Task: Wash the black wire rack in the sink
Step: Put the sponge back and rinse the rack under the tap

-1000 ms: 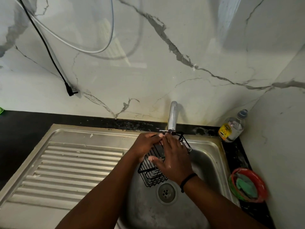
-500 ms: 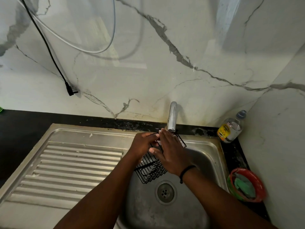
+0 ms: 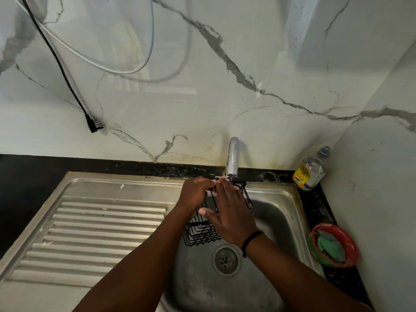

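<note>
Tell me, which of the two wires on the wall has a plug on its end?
The black cable. It ends in a black plug hanging against the wall. The white cable just loops up, with no end in view.

Dim overall, soft glare on marble wall (image 3: 225, 97), wide-angle bending at edges, slight blur.

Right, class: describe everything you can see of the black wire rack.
The rack is a small basket of thin black wire, apparently metal, with a grid base and low sides. It is held tilted over the sink basin, its top under the tap. The left hand grips its upper edge; the right hand lies flat across it.
</note>
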